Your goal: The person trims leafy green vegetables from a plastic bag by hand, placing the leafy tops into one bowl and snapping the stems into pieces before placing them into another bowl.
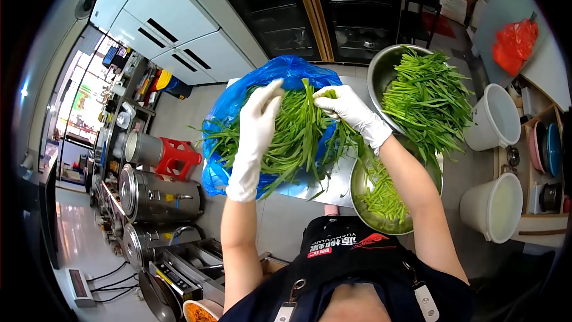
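Observation:
My left hand [261,110], in a white glove, is over the left side of a heap of leafy greens [292,128] that look like water spinach. Its fingers are apart and nothing shows between them. The heap lies in an opened blue plastic bag [223,104]. On the right, my gloved right hand [348,107] is closed around a few stems of these greens, leaves trailing below it. Beside it, a steel bowl [378,74] carries a big bundle of the same greens [426,98], stems together. Nearer me, another metal bowl [357,194] contains short pale-green stem pieces [384,194].
The bag rests on a metal-topped table [304,191]. White buckets [494,116] stand at right, near shelves. A red stool [179,158] and large steel pots [158,194] are at left. White refrigerators [170,24] and a dark glass-door cabinet [363,18] stand beyond.

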